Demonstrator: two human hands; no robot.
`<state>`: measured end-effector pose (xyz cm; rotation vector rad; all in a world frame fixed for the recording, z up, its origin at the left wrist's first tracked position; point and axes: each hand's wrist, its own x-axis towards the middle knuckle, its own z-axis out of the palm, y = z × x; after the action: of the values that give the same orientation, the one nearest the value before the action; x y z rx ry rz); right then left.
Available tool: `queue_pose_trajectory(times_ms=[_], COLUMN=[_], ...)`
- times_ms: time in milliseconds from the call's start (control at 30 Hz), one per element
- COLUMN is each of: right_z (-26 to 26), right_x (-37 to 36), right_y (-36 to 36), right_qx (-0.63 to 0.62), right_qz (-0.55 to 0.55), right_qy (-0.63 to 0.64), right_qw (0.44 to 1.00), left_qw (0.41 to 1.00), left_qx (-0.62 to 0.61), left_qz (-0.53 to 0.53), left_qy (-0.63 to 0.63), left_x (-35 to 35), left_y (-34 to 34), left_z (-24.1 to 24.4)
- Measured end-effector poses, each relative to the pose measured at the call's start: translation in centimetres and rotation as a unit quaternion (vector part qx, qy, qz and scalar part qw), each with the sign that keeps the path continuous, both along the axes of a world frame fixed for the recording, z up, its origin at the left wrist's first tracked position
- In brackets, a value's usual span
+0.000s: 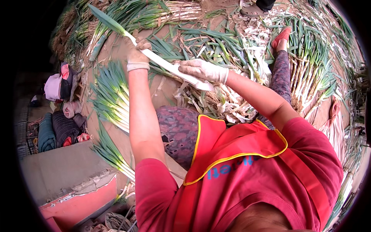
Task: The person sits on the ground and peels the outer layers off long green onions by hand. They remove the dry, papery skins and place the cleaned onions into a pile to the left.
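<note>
My left hand (138, 52), in a pale work glove, is closed around the upper shaft of a long green onion (161, 61). Its green leaf end points to the far left, and its white end slants down to the right. My right hand (203, 69), also gloved, lies along the lower white part with its fingers against the stalk. The thumb is mostly hidden. Under the white end is a heap of stripped skins and roots (229, 105). Beside my left forearm lies a bundle of cleaned green onions (113, 98).
Unpeeled green onions (308, 63) lie beyond my right leg, and more bundles (162, 13) at the far side. Leaf scraps (214, 43) cover the ground ahead. Another person's shoe (253, 11) stands at the top. Rolled cloths (65, 127) and a concrete ledge (63, 171) are at left.
</note>
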<state>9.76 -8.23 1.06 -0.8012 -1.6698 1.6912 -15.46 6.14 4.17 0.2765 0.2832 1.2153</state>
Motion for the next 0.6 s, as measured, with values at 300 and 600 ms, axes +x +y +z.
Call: queue_pose_trajectory(times_ms=[300,600], right_z=[-0.9,-0.5], right_x=[4.4,6.9], right_y=[-7.3,-14.6], right_qx=[-0.022,-0.179], right_qz=[-0.045,-0.114], right_qy=[-0.079,-0.007], right_qw=[0.996,0.977], left_qw=[0.982,0.968], left_qx=[-0.075,-0.107], left_qz=[0.142,0.196], left_qy=[0.094,0.114], left_x=[-3.0,-4.9], left_y=[1.1,-0.1], left_z=[-2.4,-4.0])
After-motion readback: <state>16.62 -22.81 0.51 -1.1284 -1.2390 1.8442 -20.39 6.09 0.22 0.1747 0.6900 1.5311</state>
